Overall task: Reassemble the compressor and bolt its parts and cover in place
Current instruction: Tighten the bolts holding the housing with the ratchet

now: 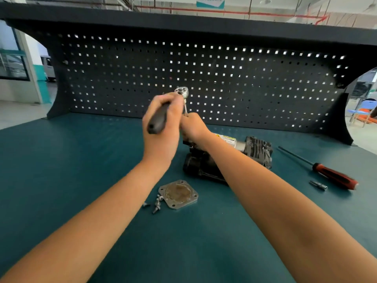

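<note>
Head view. Left hand (161, 129): fingers wrapped round black handle of ratchet (159, 119), raised above bench (61, 170). Right hand (193, 127): closed round lower end of thin shaft (185, 108) under ratchet head. Compressor (257, 150): lying on bench behind right forearm. Cover (178, 194): flat, near compressor, apart from it. Bolts (156, 204): loose, just left of cover. Screwdriver (334, 176), bit (319, 185): far right

Arms outstretched, left grip (161, 129) and right grip (193, 126) clenched together.
</note>
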The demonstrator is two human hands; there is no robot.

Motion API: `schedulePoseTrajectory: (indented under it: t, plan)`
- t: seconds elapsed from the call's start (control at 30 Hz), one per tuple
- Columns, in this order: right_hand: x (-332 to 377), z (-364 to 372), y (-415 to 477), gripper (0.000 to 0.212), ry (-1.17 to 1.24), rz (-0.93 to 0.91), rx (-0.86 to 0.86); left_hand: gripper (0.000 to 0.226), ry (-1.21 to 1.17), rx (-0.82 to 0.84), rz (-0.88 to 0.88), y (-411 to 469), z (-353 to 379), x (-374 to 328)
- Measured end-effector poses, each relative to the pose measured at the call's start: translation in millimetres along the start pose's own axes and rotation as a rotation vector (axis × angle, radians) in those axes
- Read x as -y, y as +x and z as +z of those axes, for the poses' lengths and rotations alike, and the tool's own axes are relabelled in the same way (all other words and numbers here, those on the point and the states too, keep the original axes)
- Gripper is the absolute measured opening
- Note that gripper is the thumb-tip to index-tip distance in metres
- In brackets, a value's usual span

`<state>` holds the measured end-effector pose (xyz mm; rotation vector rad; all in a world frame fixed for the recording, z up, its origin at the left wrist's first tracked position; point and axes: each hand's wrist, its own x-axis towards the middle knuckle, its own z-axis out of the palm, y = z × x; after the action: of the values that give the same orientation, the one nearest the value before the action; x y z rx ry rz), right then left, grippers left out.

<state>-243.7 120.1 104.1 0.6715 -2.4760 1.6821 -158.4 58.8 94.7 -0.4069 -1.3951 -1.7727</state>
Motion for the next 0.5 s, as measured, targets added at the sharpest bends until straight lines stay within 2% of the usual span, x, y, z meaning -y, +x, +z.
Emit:
schedulePoseTrajectory:
  t: [0.03, 0.07, 0.2, 0.3, 0.4, 0.5]
  plan:
    - [0.7, 1.9, -0.1, 0.025, -0.02, -0.021, 0.025, 0.01, 0.095, 0.046, 0.107, -8.5, 1.0, 4.0]
    - [0.2, 3.3, -1.2, 0.021, -0.025, -0.028, 0.039, 0.009, 0.121, 0.047, 0.133, -12.3, 1.6, 3.7]
    - [-9.1, 3.0, -3.4, 0.038, 0.071, -0.005, -0.015, 0.025, 0.001, -0.087, 0.09, 5.6, 2.9, -1.2]
    - [-13.4, 4.6, -4.2, 0.036, 0.219, -0.001, -0.045, 0.031, -0.122, -0.137, 0.089, 19.6, 17.0, 0.0]
    - [-19.0, 1.3, -7.4, 0.036, 0.356, 0.01, -0.093, 0.035, -0.396, -0.2, -0.026, 32.7, 25.0, 3.8]
    - [-23.7, 1.8, -14.4, 0.036, 0.388, -0.029, -0.114, 0.033, -0.541, -0.178, -0.188, 55.4, 19.8, 3.7]
